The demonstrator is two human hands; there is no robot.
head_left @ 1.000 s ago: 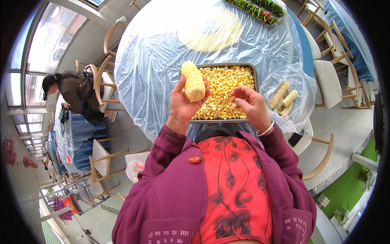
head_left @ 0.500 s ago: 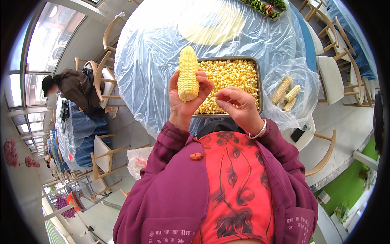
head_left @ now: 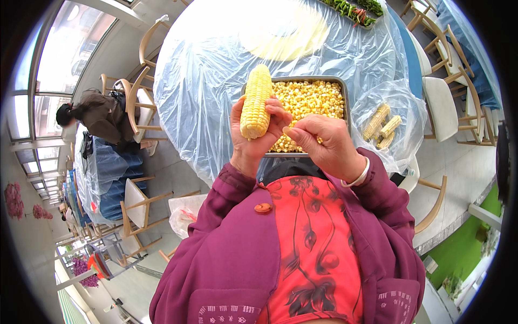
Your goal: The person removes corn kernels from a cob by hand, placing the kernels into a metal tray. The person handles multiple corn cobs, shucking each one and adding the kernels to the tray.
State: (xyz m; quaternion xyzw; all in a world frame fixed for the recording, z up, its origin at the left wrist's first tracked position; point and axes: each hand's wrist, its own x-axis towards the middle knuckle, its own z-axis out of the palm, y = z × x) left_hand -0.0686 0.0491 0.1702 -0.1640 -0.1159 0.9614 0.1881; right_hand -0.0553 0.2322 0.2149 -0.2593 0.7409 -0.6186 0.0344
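Observation:
A yellow ear of corn is upright in my left hand, whose fingers wrap round its lower part. Its kernel rows look full on the side I see. Just right of the cob, my right hand is closed in a pinch, thumb against curled fingers. Whether anything lies between those fingertips I cannot make out. Behind both hands, a metal tray holds a thick layer of loose corn kernels. My hands cover its front left part.
To the tray's right, a clear plastic bag holds several stripped corncobs. Plastic film covers the round table. Green and red peppers lie in a tray at the far edge. Chairs stand around; a person bends over another table at left.
The ear of corn and my left hand have shifted slightly right, and the cob leans a little more. My right hand has come left toward the cob, its fingers more tightly curled.

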